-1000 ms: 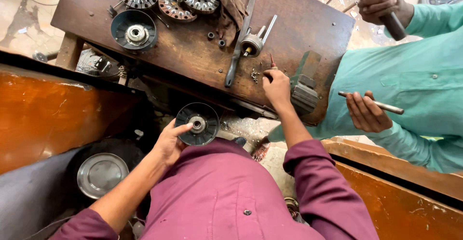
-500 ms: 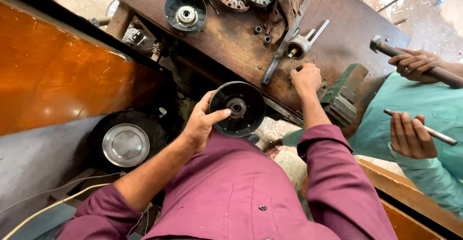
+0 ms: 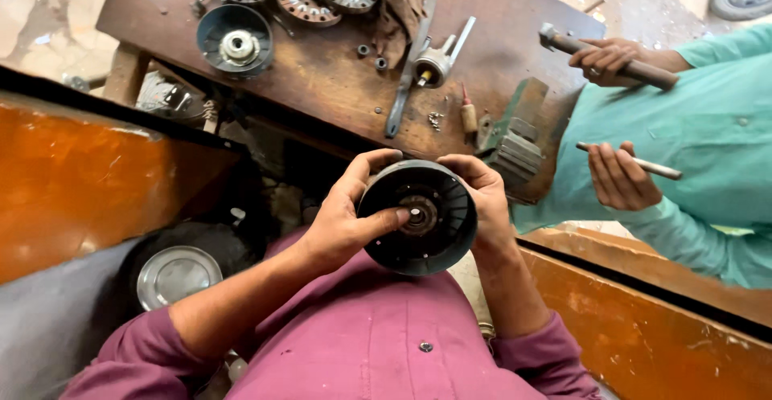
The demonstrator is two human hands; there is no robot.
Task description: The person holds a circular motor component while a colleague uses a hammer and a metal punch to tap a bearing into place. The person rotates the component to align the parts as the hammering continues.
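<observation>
Far left, a round shiny metal lid (image 3: 175, 275) sits low in the dark by the person's knee, and up on the worn brown wooden table (image 3: 338, 86) a second dark cup-shaped rotor with a silvery hub (image 3: 235, 40) stays where it was.

Now the change: the black round ribbed metal rotor housing (image 3: 420, 217), which a second ago hung low in the left hand alone, has come up in front of the chest and both hands are on it. The left hand (image 3: 346, 215) wraps its left rim, fingers curled over the top edge, thumb pressed flat across the face toward the small silvery centre bearing (image 3: 418, 213). The right hand (image 3: 482, 199) has come off the table, where it was among the small screws (image 3: 435, 118), and now cups the right rim. So the housing is held clear of the table, face up toward the camera, gripped from both sides.

Further right, a green bench vise (image 3: 511, 139) sits at the table edge. A co-worker in a teal shirt (image 3: 708, 135) stands beside it, one hand on a dark hammer-like tool (image 3: 619, 61), the other holding a thin metal rod (image 3: 635, 161).
</observation>
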